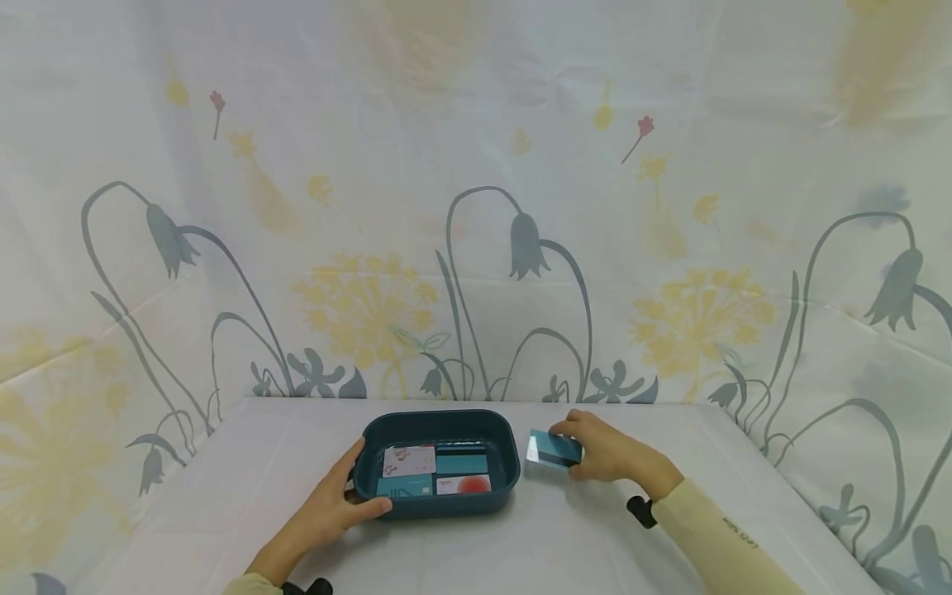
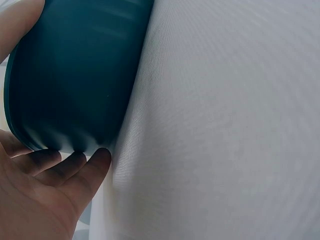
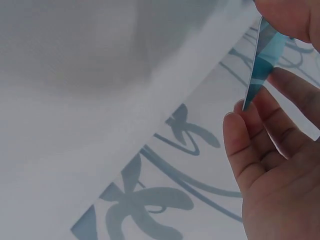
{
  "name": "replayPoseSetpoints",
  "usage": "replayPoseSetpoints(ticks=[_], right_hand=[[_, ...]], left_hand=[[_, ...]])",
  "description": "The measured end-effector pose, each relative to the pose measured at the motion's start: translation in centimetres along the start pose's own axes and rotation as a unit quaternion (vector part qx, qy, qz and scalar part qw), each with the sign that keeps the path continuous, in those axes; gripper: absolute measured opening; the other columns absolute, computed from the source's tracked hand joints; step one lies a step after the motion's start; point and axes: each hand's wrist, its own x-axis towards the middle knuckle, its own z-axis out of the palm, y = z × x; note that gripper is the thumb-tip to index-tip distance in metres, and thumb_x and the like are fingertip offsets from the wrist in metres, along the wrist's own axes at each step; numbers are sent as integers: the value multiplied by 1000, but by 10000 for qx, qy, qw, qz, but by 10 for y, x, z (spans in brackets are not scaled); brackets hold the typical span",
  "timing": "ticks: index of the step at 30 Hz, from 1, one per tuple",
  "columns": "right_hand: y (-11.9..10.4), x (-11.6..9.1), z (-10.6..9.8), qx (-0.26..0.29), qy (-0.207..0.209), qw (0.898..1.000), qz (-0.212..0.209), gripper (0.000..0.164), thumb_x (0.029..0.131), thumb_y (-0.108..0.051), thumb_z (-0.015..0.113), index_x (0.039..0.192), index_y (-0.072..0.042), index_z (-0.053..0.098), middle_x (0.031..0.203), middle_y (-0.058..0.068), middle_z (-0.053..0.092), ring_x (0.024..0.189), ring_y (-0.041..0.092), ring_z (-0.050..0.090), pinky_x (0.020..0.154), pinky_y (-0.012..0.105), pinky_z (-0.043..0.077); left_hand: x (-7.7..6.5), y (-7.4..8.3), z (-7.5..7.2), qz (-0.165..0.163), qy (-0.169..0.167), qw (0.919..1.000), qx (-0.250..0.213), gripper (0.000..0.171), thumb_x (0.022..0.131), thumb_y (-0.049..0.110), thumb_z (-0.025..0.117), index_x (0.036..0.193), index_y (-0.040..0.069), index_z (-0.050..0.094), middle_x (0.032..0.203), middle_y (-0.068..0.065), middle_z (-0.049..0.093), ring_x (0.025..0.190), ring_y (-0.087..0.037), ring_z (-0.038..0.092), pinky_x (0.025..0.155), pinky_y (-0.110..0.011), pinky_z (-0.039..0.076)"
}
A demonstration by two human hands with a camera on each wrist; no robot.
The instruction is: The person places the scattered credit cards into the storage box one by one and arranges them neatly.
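Observation:
A dark teal plastic bin (image 1: 476,504) stands on the white table, with several plastic cards lying flat inside. Among them are a white patterned card (image 1: 409,461), a teal card (image 1: 405,486) and a white card with a red disc (image 1: 452,485). The left hand (image 1: 330,504) holds the bin's left end, thumb at the front rim, fingers against the side; the left wrist view shows the fingertips touching the bin's wall (image 2: 75,75). Right of the bin, the right hand (image 1: 602,446) pinches a blue card (image 1: 558,449) with a dark stripe, raised off the table.
The white tabletop (image 1: 632,537) runs back to a pale curtain (image 1: 476,124) printed with grey and yellow flowers. Black wrist bands (image 1: 641,511) show at both wrists.

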Motion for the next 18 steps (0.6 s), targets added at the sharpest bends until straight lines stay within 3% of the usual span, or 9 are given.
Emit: replayPoseSetpoints(ticks=[5,11,18], right_hand=[[-3,3,-9,-52,72,9999,-84,57,71,-14,73,125,-9,59,103,-1,52,90,16,47,78,35,45],[-9,10,-18,2,149,9998,103,57,70,-15,73,125,-10,59,105,0,52,91,16,47,80,37,45],[-19,20,-25,115,173,9997,132,58,72,-15,73,128,-12,58,115,2,52,99,18,47,84,40,46]], left_hand=[[0,-1,0,20,-3,10000,-3,108,76,42,79,153,6,13,156,-21,18,136,-43,30,106,-53,34],[0,0,0,9,-8,10000,-1,108,76,42,79,153,6,12,156,-21,17,136,-42,30,107,-54,32],[-1,1,0,-36,-8,10000,-14,107,77,41,79,153,5,13,155,-24,18,135,-43,31,106,-56,31]])
